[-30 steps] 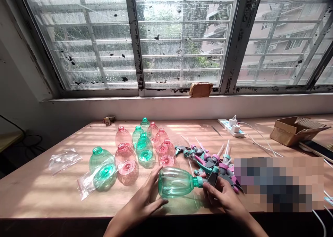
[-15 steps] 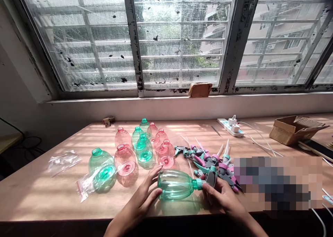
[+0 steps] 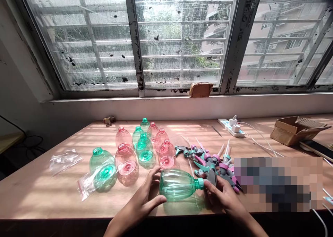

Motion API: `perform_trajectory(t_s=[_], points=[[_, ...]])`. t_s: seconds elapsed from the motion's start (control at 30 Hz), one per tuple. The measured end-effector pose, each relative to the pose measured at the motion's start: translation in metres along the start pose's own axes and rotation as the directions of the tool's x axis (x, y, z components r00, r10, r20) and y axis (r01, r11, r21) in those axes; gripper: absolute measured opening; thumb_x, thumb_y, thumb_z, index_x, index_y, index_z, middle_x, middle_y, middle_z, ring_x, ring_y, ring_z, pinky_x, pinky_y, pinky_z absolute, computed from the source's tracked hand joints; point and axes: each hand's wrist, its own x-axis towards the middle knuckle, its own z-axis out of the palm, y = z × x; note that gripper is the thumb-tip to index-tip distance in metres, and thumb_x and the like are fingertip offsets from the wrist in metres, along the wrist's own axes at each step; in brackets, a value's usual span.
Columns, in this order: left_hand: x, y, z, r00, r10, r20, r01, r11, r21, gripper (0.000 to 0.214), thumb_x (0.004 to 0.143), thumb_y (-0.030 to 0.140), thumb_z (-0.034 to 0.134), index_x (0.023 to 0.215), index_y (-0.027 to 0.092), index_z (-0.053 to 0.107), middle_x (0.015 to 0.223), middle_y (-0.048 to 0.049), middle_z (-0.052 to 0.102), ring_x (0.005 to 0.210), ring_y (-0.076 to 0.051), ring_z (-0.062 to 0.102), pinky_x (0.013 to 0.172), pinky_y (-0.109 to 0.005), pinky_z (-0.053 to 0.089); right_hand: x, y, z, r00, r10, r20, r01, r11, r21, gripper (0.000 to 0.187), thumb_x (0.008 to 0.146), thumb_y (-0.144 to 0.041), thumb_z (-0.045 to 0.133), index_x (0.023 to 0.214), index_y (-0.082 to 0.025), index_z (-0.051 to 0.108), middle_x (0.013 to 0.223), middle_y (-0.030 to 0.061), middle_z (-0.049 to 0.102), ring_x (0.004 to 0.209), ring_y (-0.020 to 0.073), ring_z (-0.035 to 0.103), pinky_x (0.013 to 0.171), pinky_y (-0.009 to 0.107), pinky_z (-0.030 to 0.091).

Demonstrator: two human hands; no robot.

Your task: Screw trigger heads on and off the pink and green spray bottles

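Observation:
A clear green spray bottle lies on its side above the front of the table, its base to the left. My left hand holds the base end, thumb on the near side and fingers behind. The grey and teal spray head sits at the bottle's neck, and my right hand grips it there. Some right-hand fingers are hidden behind the head. Just beyond lies a pile of pink, teal and grey spray heads with white tubes.
Several open green and pink bottles stand left of centre. Clear plastic bags lie at the left. A power strip with white cables and a cardboard box are at the back right. A pixelated patch covers part of the right side.
The bottle's base has tilted slightly, and my left thumb has shifted a little along its near side. Both hands keep hold. The view has moved very slightly.

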Motion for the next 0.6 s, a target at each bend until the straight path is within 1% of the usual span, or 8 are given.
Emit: perform_trajectory(t_s=[0.07, 0.13, 0.2, 0.33, 0.4, 0.47, 0.53, 0.6], points=[[-0.001, 0.005, -0.001, 1.0, -0.004, -0.011, 0.004, 1.0, 0.014, 0.085, 0.099, 0.052, 0.072, 0.168, 0.037, 0.024, 0.159, -0.0122, 0.051, 0.141, -0.035, 0.055, 0.125, -0.055, 0.039, 0.0, 0.0, 0.002, 1.0, 0.015, -0.011, -0.015, 0.999, 0.047, 0.06, 0.079, -0.068, 0.084, 0.106, -0.017, 0.075, 0.065, -0.0015, 0.064, 0.056, 0.0164, 0.054, 0.054, 0.028, 0.036], [-0.001, 0.01, -0.002, 1.0, 0.008, -0.013, -0.007, 0.999, 0.05, 0.083, 0.096, 0.052, 0.075, 0.166, 0.04, 0.032, 0.165, -0.0095, 0.044, 0.15, -0.038, 0.045, 0.128, -0.055, 0.034, 0.0, 0.0, 0.003, 1.0, 0.013, -0.011, -0.012, 0.998, 0.061, 0.059, 0.078, -0.068, 0.085, 0.104, -0.016, 0.074, 0.064, -0.0011, 0.065, 0.055, 0.0157, 0.054, 0.052, 0.027, 0.035], [-0.001, 0.014, -0.001, 1.0, 0.025, -0.013, -0.024, 0.998, 0.066, 0.078, 0.094, 0.052, 0.079, 0.161, 0.04, 0.042, 0.165, -0.0078, 0.042, 0.154, -0.039, 0.039, 0.127, -0.053, 0.036, 0.0, 0.0, 0.003, 1.0, 0.01, -0.014, -0.009, 0.998, 0.056, 0.058, 0.078, -0.068, 0.085, 0.102, -0.016, 0.074, 0.062, -0.0011, 0.064, 0.054, 0.0154, 0.054, 0.051, 0.027, 0.035], [0.002, 0.015, 0.001, 0.998, 0.062, -0.028, -0.061, 0.997, 0.038, 0.074, 0.093, 0.049, 0.081, 0.158, 0.042, 0.046, 0.157, -0.0068, 0.046, 0.142, -0.035, 0.053, 0.119, -0.045, 0.048, 0.0, -0.001, 0.0, 1.0, 0.023, -0.012, -0.023, 0.999, 0.037, 0.061, 0.076, -0.069, 0.086, 0.106, -0.018, 0.075, 0.062, -0.0015, 0.064, 0.051, 0.0141, 0.051, 0.05, 0.026, 0.035], [0.003, 0.013, 0.002, 0.996, 0.085, -0.042, -0.083, 0.996, 0.045, 0.075, 0.093, 0.046, 0.082, 0.158, 0.043, 0.045, 0.156, -0.0066, 0.046, 0.139, -0.034, 0.055, 0.117, -0.044, 0.051, 0.0, -0.001, -0.001, 0.999, 0.038, 0.005, -0.039, 0.999, 0.034, 0.062, 0.075, -0.069, 0.087, 0.108, -0.018, 0.075, 0.062, -0.002, 0.064, 0.048, 0.013, 0.049, 0.048, 0.026, 0.034], [0.003, 0.008, 0.002, 0.992, 0.116, -0.051, -0.113, 0.992, 0.061, 0.075, 0.093, 0.041, 0.082, 0.157, 0.043, 0.045, 0.158, -0.0071, 0.045, 0.14, -0.034, 0.054, 0.115, -0.043, 0.052, 0.0, -0.001, -0.001, 0.998, 0.055, 0.014, -0.056, 0.998, 0.035, 0.061, 0.075, -0.068, 0.088, 0.109, -0.018, 0.076, 0.062, -0.0024, 0.063, 0.049, 0.0127, 0.048, 0.048, 0.026, 0.034], [0.004, 0.003, 0.003, 0.989, 0.141, -0.052, -0.137, 0.987, 0.079, 0.078, 0.093, 0.034, 0.082, 0.159, 0.042, 0.041, 0.159, -0.0085, 0.045, 0.14, -0.034, 0.054, 0.113, -0.043, 0.053, 0.0, 0.0, -0.001, 0.999, 0.04, 0.006, -0.04, 0.998, 0.042, 0.059, 0.074, -0.066, 0.089, 0.108, -0.019, 0.078, 0.065, -0.0018, 0.064, 0.053, 0.0143, 0.052, 0.051, 0.026, 0.04], [0.004, -0.001, 0.004, 0.988, 0.146, -0.059, -0.141, 0.987, 0.08, 0.087, 0.091, 0.029, 0.083, 0.161, 0.043, 0.033, 0.155, -0.0093, 0.048, 0.134, -0.032, 0.058, 0.11, -0.044, 0.055, 0.0, 0.0, 0.0, 1.0, 0.004, -0.008, -0.004, 0.999, 0.046, 0.056, 0.074, -0.065, 0.089, 0.106, -0.019, 0.079, 0.07, -0.0004, 0.066, 0.06, 0.0167, 0.057, 0.057, 0.028, 0.046]])
